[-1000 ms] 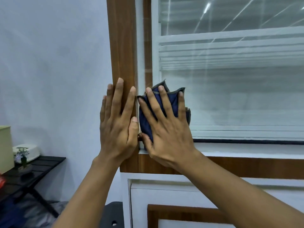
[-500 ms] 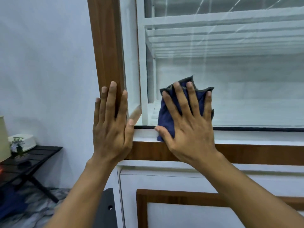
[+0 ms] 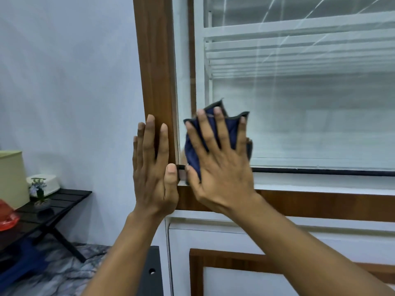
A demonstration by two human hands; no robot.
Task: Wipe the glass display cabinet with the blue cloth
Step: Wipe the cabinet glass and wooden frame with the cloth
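The glass display cabinet (image 3: 310, 124) fills the right of the view, with a brown wooden frame (image 3: 156, 71) on its left and white shelves behind the pane. My right hand (image 3: 220, 167) lies flat with fingers spread, pressing a folded blue cloth (image 3: 232, 127) against the lower left corner of the glass. The cloth's dark edges stick out above my fingertips. My left hand (image 3: 152, 174) rests flat on the wooden frame post beside it, fingers together and holding nothing.
A black slatted side table (image 3: 53, 208) stands at the left against a pale wall, carrying a cream box (image 3: 11, 176), a white container, a small potted flower (image 3: 39, 193) and a red object (image 3: 7, 216). Below the glass are a wooden rail and white panels.
My right hand has slid the cloth left, back toward the frame corner, after being farther right half a second ago. My left hand stays on the wooden post.
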